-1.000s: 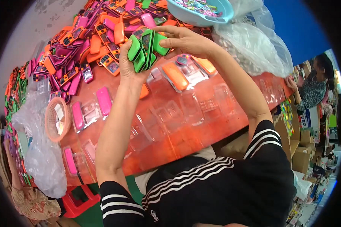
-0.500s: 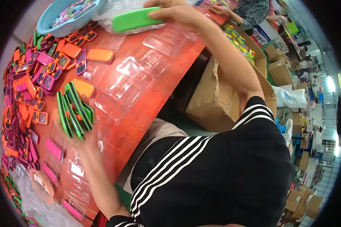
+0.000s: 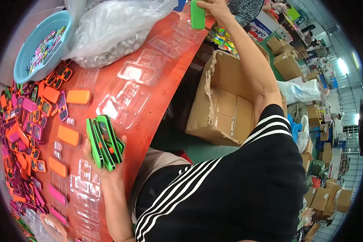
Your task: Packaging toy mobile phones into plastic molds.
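Several green toy phones (image 3: 105, 142) with black edges are fanned out in my left hand (image 3: 109, 174), its fingers wrapped around the stack above the red table (image 3: 155, 78). At the far edge of the table, my right hand (image 3: 216, 9) pinches one green toy phone (image 3: 197, 17) upright by its upper side, over clear plastic blister trays (image 3: 169, 45). More clear trays (image 3: 86, 181) lie along the table near my left hand. Orange toy phones (image 3: 68, 135) and pink ones (image 3: 57, 194) rest face down to the left of it.
A heap of orange and purple toy phones (image 3: 28, 121) covers the left side. Behind it stand a blue basin (image 3: 21, 66) of small colourful pieces and a clear bag (image 3: 117, 28) of silvery pieces. An open cardboard box (image 3: 201, 109) sits right of the table, below my right arm.
My right hand has carried its green toy phone rightward to the table's far corner. My left hand keeps its stack and appears further right and lower. The view has also shifted.
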Action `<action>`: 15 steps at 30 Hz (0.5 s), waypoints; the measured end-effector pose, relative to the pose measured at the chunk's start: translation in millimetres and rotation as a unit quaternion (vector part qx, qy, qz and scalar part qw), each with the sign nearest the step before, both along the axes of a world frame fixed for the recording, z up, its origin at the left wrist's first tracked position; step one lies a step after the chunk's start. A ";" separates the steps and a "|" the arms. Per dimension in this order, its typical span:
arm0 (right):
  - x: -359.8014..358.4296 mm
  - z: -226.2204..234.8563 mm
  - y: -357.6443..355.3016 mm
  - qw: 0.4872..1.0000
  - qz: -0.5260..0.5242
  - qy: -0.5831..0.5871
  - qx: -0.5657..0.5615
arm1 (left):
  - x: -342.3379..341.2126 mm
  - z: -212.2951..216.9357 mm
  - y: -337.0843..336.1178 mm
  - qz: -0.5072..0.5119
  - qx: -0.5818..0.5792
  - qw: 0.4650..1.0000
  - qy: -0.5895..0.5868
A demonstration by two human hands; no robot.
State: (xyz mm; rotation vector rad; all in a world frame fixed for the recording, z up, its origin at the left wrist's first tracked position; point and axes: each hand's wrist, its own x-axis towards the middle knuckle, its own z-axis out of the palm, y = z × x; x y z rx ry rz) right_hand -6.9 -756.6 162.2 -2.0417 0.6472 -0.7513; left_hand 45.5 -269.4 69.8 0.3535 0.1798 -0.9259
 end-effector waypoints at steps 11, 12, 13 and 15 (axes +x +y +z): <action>50.2 -87.6 -81.9 0.967 0.140 0.209 -0.043 | -4.6 -0.1 -59.1 -0.073 0.057 0.996 0.002; 45.9 -92.1 -87.0 0.967 0.137 0.211 -0.041 | -6.8 2.3 -67.9 -0.065 0.108 0.992 -0.001; 46.1 -96.1 -87.0 0.966 0.144 0.212 -0.031 | -7.6 3.9 -71.5 -0.069 0.114 0.991 0.000; 47.4 -103.6 -86.4 0.965 0.154 0.214 -0.017 | -8.4 5.6 -77.1 -0.086 0.114 0.990 -0.014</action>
